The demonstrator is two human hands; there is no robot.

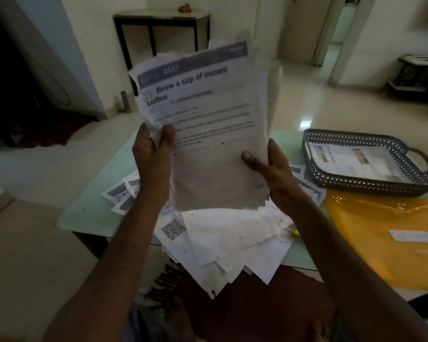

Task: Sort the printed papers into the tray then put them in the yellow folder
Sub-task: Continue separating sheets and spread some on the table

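I hold a stack of printed papers (208, 114) upright above the low glass table (92, 211); the top sheet has a blue header band and a bold heading. My left hand (153, 156) grips the stack's left edge, thumb on the front. My right hand (267, 164) grips its right edge, thumb across the front. Beneath the stack, more loose printed sheets (232, 238) lie spread on the table, some hanging over the near edge. A grey lattice tray (356, 180) at the right holds printed pages. The yellow folder (381, 243) lies flat in front of the tray.
A few printed sheets (121, 193) poke out to the left of my left forearm. A dark red rug (257, 304) lies under the table's near edge. Glossy floor stretches beyond, with a black-framed side table (158, 23) against the far wall.
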